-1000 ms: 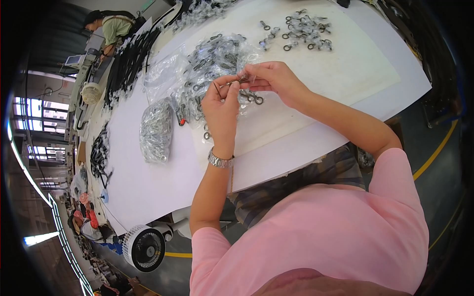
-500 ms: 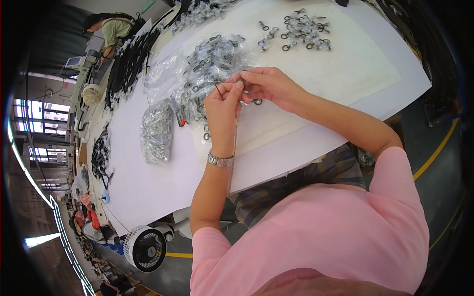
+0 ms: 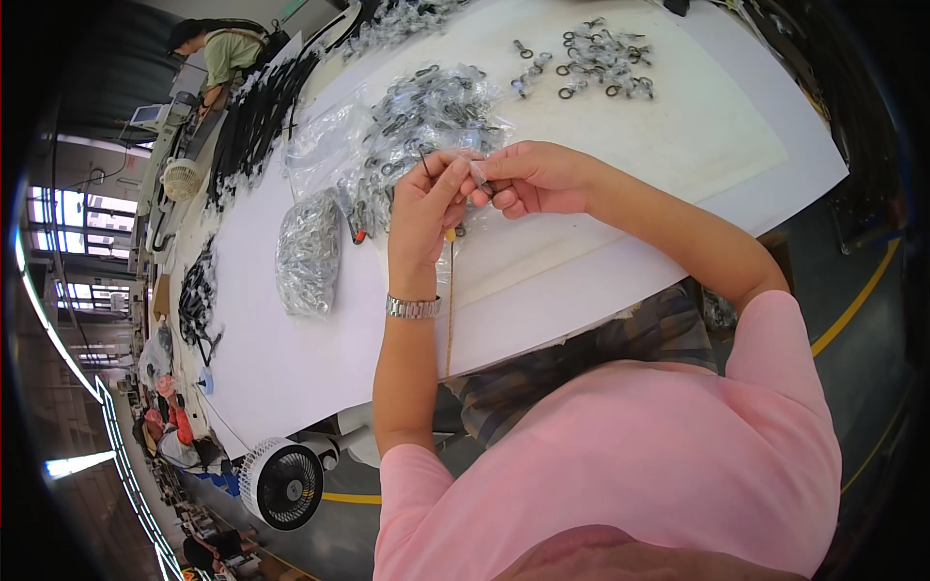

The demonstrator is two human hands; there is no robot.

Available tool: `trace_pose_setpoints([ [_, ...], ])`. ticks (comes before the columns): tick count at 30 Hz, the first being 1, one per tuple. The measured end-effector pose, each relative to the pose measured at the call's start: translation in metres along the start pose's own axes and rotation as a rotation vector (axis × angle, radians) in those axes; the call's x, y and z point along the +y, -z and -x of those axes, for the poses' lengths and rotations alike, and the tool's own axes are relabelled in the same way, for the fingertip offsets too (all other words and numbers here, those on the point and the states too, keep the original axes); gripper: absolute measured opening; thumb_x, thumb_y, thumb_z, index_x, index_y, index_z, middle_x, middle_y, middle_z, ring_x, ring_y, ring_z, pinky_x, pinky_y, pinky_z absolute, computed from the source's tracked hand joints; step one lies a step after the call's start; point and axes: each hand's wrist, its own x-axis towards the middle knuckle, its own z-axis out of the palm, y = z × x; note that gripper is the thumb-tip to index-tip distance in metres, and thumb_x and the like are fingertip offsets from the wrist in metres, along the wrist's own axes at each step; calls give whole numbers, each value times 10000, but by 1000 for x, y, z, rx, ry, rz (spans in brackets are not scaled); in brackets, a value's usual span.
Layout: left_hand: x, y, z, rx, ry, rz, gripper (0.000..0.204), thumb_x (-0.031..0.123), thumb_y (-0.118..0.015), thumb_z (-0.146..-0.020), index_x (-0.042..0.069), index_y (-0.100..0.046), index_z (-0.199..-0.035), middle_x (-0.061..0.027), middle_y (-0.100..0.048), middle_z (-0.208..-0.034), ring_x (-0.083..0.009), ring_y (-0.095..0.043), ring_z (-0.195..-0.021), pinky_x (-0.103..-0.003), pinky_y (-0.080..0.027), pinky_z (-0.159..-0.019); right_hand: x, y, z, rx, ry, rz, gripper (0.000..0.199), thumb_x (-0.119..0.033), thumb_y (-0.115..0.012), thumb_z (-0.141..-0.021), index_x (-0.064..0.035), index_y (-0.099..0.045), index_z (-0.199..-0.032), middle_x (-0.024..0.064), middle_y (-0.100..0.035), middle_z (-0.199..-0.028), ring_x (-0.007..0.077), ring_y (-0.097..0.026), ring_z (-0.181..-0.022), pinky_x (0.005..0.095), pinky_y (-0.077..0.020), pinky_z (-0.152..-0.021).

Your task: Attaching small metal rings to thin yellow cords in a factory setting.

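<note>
Fingers of the left hand (image 3: 421, 208) and right hand (image 3: 547, 176) are being pinched nearly together on a small dark metal fitting (image 3: 487, 188) in clear film (image 3: 476, 170), above the desk (image 3: 291, 378); exact contact is being hidden by fingertips. A thin dark rod (image 3: 423, 163) is apparently being clasped by the left fingers too. A drop is being risked by the small grip: the fitting could be lost if slick film is being pulled unevenly. Skin is being put at some risk of a poke by the rod. Just beyond, a heap of wrapped fittings (image 3: 436, 107) is being spread, so a dropped piece could be mixed in. Leftward, a filled clear bag (image 3: 308, 257) and red-tipped tool (image 3: 360, 235) are being exposed to knocks from a swung left wrist.
</note>
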Motion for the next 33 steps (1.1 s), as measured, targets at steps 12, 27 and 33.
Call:
trace_pose_setpoints([
  [12,-11,-19,0,170,-116,-171,76,70,-652,-993,8,-661,-1035,18,-594,-733,-11,-419,-532,-185,-277,-444,9,-21,8,405,452,1363,231,-245,-615,-1006,-35,-692,-949,114,-692,-821,267,-643,-730,405,-525,-708],
  [27,0,22,-4,165,-57,-205,232,150,-574,-1046,1,-673,-1195,18,-583,-772,-42,-451,-637,-203,-333,-540,-7,-29,10,274,292,764,255,-214,-581,-1018,-28,-674,-871,-4,-581,-685,90,-547,-590,273,-466,-559],
  [33,8,8,8,-153,-85,-450,350,121,-500,-1072,6,-624,-1378,-38,-709,-882,-56,-504,-715,-206,-416,-623,-13,-28,14,312,276,789,266,-190,-573,-1017,-19,-666,-836,8,-597,-670,96,-543,-570,283,-461,-546],
])
